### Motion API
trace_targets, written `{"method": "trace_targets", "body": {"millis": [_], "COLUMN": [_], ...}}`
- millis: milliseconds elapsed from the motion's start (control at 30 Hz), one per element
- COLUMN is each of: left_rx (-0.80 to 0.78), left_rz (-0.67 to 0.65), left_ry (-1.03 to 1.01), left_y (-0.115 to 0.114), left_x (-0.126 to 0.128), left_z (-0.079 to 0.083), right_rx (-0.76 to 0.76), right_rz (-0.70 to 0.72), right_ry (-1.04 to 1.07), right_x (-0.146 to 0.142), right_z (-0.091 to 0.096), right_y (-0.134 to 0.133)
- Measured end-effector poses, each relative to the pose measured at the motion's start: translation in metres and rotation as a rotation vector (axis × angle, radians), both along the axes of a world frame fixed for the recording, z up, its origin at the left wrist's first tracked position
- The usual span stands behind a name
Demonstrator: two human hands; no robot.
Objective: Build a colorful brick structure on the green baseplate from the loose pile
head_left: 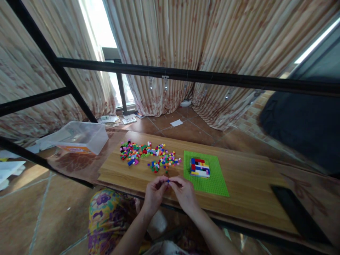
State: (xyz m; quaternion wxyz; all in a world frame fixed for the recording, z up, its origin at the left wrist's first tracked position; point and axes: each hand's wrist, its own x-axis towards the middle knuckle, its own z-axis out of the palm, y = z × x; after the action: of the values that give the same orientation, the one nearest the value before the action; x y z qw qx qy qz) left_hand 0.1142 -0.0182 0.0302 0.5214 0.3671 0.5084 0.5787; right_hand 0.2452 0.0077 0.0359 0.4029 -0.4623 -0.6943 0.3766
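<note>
Near the front edge of the wooden board, my left hand (156, 189) and my right hand (183, 190) meet with fingertips pinched on one small blue toy brick (168, 181). Most of the brick is hidden by the fingers. Just beyond my hands lies a spread of loose coloured bricks (167, 160). Right of them, a green baseplate (218, 180) lies flat on the board. On it stands a low, roughly square build of red, blue, white and yellow bricks (199, 168).
A clear plastic box (98, 141) with an orange label stands left of the board (247, 173). A dark flat object (299, 212) lies at the right end. A black metal bar (186, 75) crosses beyond the board, before curtains (164, 42). Papers (176, 123) lie on the floor.
</note>
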Motion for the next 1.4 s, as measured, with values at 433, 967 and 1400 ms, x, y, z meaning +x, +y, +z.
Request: {"method": "trace_targets", "body": {"millis": [433,967,1400], "left_rx": [0.182,0.214,0.191], "left_rz": [-0.168,-0.324,-0.335], "left_ry": [0.485,0.684,0.775], "left_y": [0.035,0.045,0.043], "left_x": [0.053,0.080,0.082], "left_z": [-0.001,-0.011,-0.018], "right_rx": [0.431,0.492,0.455], "right_rz": [-0.191,-0.252,-0.204], "right_ry": [-0.529,-0.586,-0.803], "right_x": [0.079,0.082,0.080], "right_z": [0.013,-0.009,-0.014], "right_y": [0.044,0.043,0.035]}}
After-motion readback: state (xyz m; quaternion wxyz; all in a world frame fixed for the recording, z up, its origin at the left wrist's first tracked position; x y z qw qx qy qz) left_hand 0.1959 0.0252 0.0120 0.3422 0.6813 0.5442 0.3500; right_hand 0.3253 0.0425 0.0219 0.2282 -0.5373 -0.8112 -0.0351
